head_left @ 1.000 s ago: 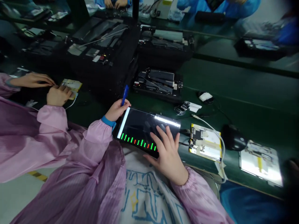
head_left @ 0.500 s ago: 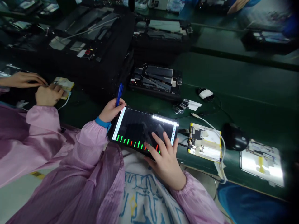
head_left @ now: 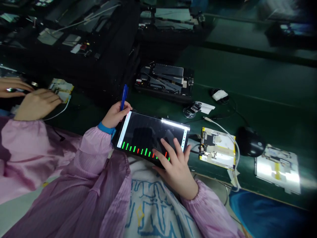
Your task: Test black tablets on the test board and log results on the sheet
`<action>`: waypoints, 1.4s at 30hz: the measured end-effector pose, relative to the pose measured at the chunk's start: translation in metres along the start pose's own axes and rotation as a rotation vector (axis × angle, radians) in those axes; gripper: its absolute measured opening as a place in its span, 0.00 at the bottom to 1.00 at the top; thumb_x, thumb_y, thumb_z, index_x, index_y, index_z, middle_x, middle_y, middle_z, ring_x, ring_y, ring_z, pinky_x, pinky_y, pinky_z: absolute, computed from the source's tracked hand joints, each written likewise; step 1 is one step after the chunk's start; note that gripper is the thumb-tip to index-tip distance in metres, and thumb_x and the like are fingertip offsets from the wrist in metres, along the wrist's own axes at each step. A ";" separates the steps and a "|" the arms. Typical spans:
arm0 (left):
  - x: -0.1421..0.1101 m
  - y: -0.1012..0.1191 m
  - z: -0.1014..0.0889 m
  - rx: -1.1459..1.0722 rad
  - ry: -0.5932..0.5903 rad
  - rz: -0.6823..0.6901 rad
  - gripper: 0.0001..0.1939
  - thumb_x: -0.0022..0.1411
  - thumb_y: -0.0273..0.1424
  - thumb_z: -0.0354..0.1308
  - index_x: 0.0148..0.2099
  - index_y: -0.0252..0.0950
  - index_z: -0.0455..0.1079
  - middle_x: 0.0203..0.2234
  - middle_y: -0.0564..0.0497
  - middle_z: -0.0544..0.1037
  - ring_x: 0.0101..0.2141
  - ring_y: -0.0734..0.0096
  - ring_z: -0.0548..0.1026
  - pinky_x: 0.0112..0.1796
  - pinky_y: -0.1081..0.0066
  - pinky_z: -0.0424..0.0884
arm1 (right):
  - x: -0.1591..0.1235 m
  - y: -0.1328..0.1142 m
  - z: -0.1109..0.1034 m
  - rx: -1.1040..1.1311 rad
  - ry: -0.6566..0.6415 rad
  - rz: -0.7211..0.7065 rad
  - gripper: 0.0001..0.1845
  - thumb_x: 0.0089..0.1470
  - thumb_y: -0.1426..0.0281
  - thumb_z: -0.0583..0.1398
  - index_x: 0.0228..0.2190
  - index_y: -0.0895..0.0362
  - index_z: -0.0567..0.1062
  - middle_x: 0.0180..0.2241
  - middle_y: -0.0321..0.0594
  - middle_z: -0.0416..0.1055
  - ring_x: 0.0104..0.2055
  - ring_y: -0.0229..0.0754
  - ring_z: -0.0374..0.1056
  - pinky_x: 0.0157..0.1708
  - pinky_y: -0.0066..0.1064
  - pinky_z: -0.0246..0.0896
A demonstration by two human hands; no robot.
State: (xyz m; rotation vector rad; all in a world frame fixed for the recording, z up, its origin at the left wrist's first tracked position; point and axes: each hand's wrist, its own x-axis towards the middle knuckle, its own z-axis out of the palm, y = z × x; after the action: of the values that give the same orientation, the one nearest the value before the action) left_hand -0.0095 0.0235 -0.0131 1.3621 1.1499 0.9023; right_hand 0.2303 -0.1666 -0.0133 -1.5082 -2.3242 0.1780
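A lit tablet screen lies tilted at the bench's front edge, against my body. Green and red bars run along its lower side, and a pale strip lines its left end. My left hand is closed at the screen's upper left corner, with a blue pen standing up from the same grip. Over the screen's lower right part, my right hand is spread, its fingertips at the glass; whether every finger touches cannot be made out. Dark cables lead from the screen's right end to an opened board-and-battery unit.
Stacked black trays with thin parts stand behind. To the right lie a white cable, a round black device and another silver unit. A co-worker's hands work at the left beside a yellow-edged unit.
The view has shifted slightly. My hands keep nearly the same hold and place on the screen. The co-worker's hands have moved left, off the yellow-edged unit.
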 end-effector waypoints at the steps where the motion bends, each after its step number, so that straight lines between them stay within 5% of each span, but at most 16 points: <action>1: 0.000 0.001 0.000 0.004 0.000 0.002 0.13 0.52 0.40 0.64 0.34 0.36 0.69 0.24 0.54 0.67 0.16 0.82 0.55 0.15 0.75 0.49 | -0.001 0.000 0.000 -0.001 0.014 0.006 0.25 0.52 0.68 0.64 0.51 0.51 0.68 0.61 0.50 0.59 0.67 0.65 0.40 0.57 0.74 0.29; 9: -0.001 0.004 0.001 0.039 0.010 -0.020 0.09 0.53 0.35 0.60 0.35 0.35 0.68 0.25 0.54 0.68 0.16 0.83 0.55 0.15 0.78 0.50 | -0.007 0.006 0.006 0.037 0.146 0.035 0.20 0.49 0.60 0.66 0.43 0.54 0.72 0.57 0.48 0.65 0.67 0.62 0.43 0.61 0.67 0.23; 16: 0.000 0.002 0.000 0.037 0.021 -0.035 0.10 0.52 0.35 0.60 0.36 0.36 0.69 0.27 0.53 0.69 0.17 0.81 0.56 0.15 0.77 0.51 | -0.010 0.023 -0.003 0.088 0.135 0.011 0.35 0.49 0.48 0.61 0.53 0.53 0.66 0.59 0.51 0.60 0.67 0.65 0.40 0.60 0.68 0.22; 22: 0.000 0.001 -0.003 0.062 0.018 -0.006 0.13 0.51 0.39 0.62 0.36 0.35 0.70 0.29 0.52 0.72 0.16 0.83 0.56 0.15 0.77 0.52 | -0.032 0.058 0.010 0.182 0.482 0.258 0.42 0.52 0.50 0.56 0.61 0.58 0.53 0.62 0.56 0.52 0.67 0.67 0.39 0.58 0.71 0.30; 27: 0.001 0.002 -0.006 0.180 0.048 0.029 0.13 0.52 0.39 0.61 0.36 0.35 0.71 0.33 0.49 0.75 0.20 0.79 0.63 0.19 0.76 0.59 | -0.043 0.065 0.032 0.066 0.713 0.202 0.37 0.53 0.53 0.53 0.60 0.55 0.57 0.58 0.50 0.60 0.65 0.61 0.46 0.60 0.67 0.30; 34: 0.002 0.007 -0.005 0.293 0.080 0.076 0.10 0.53 0.38 0.59 0.34 0.36 0.70 0.35 0.47 0.76 0.28 0.71 0.70 0.29 0.72 0.67 | -0.038 0.062 0.031 -0.042 0.663 0.222 0.29 0.52 0.55 0.54 0.52 0.57 0.65 0.45 0.48 0.69 0.58 0.57 0.56 0.60 0.60 0.38; 42: 0.001 0.011 -0.004 0.300 0.060 0.083 0.09 0.54 0.37 0.59 0.33 0.36 0.69 0.34 0.48 0.75 0.32 0.68 0.71 0.32 0.69 0.68 | -0.034 0.060 0.028 -0.029 0.616 0.264 0.21 0.51 0.60 0.56 0.46 0.55 0.66 0.41 0.44 0.71 0.52 0.54 0.61 0.58 0.58 0.44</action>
State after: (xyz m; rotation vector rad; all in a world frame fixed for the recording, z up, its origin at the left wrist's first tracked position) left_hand -0.0117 0.0262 -0.0021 1.6443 1.3219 0.8591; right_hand 0.2838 -0.1697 -0.0649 -1.5972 -1.6512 -0.2281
